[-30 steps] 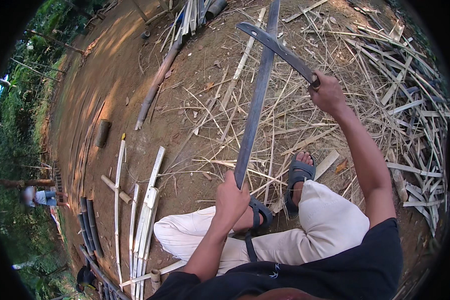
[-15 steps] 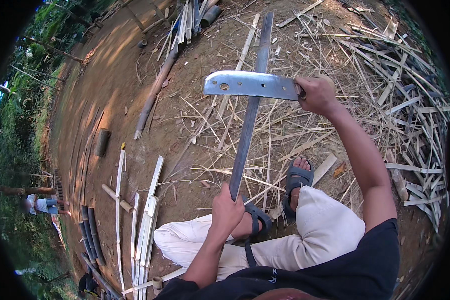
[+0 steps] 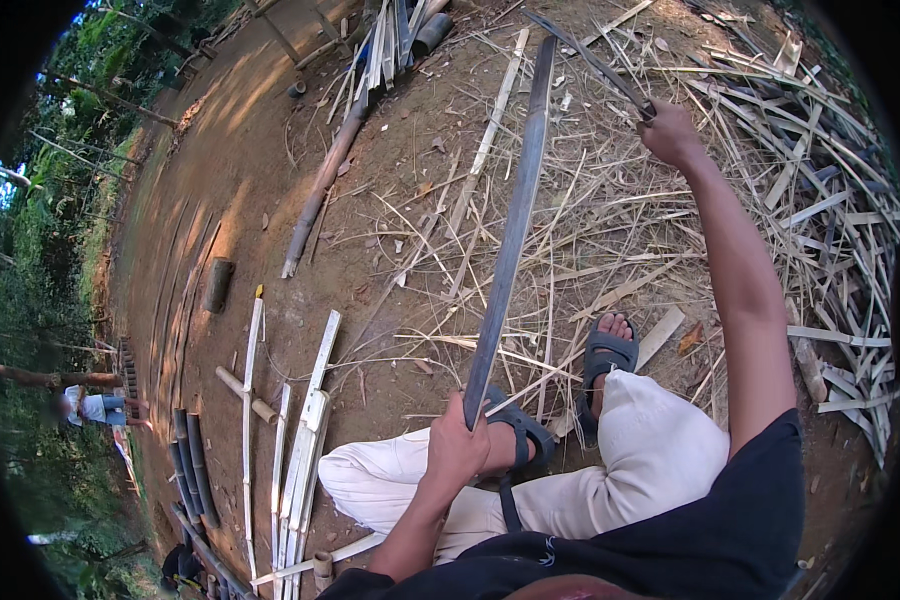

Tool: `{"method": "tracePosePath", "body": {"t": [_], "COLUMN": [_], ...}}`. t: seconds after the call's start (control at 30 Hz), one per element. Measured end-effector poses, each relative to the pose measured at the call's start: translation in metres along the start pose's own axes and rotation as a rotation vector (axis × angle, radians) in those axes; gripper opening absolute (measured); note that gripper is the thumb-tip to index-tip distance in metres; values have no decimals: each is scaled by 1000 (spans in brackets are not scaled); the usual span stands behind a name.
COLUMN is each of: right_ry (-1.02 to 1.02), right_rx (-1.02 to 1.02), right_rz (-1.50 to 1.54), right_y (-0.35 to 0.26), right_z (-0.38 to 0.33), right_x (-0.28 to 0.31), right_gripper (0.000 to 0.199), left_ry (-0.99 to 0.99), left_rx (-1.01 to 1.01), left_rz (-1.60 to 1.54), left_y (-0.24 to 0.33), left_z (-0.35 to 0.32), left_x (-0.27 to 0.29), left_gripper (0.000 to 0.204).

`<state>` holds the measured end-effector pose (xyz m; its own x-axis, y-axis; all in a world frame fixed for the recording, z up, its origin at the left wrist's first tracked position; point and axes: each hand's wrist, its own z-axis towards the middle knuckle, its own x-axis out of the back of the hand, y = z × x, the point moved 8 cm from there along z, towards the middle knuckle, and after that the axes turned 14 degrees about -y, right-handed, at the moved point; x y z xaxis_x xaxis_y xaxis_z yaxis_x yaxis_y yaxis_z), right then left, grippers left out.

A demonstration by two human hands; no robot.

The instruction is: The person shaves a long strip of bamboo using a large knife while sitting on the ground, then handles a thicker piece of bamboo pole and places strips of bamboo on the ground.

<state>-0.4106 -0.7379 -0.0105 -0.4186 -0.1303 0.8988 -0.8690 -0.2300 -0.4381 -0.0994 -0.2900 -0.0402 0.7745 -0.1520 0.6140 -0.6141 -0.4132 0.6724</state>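
A long bamboo strip [image 3: 515, 215] is being held upright and slightly tilted by the left hand [image 3: 460, 445], whose fingers are being wrapped tightly around its lower end, just above the person's knees. The strip is being stretched away from the body, out over the dirt ground [image 3: 240, 170], with its far end being seen near the upper edge of the view. A long dark blade [image 3: 588, 58] is being gripped by the right hand [image 3: 670, 130], which is being closed around the handle with the arm extended; the blade is being pointed up and to the left, its tip lying close beside the top of the strip, though whether the two are touching cannot be told. Sandals [image 3: 608, 355] are being worn on both feet, which are being rested on the ground just beside the strip's lower part. Loose bamboo offcuts [image 3: 830, 210] are being piled at the right, and pale split slats [image 3: 305, 430] are being laid side by side at the left, near short dark tube sections [image 3: 192, 465].
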Motion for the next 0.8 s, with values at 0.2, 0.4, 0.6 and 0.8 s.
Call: {"method": "tracePosePath", "body": {"t": [0.2,0.4,0.6,0.8], "right_ry": [64,-334,-198,-40], "right_rx": [-186,-504,-279,121], "right_rz": [123,37,115,251], "right_y": [84,131,111,-26], "right_z": [-27,-156,-199,-181], "right_x": [-65,-193,-160,-70], "right_gripper": [20,28,26,29], "left_ry": [-21,-676,-832,-761], "left_rx": [-5,200,127,189], "left_rz": [-51,-1133,-1286,-1336], "left_y": [-26,-42,-48,-56], "left_z": [3,9,17,15], "left_x": [-3,-10,-21,-25], "left_gripper": [31,34,35,38]}}
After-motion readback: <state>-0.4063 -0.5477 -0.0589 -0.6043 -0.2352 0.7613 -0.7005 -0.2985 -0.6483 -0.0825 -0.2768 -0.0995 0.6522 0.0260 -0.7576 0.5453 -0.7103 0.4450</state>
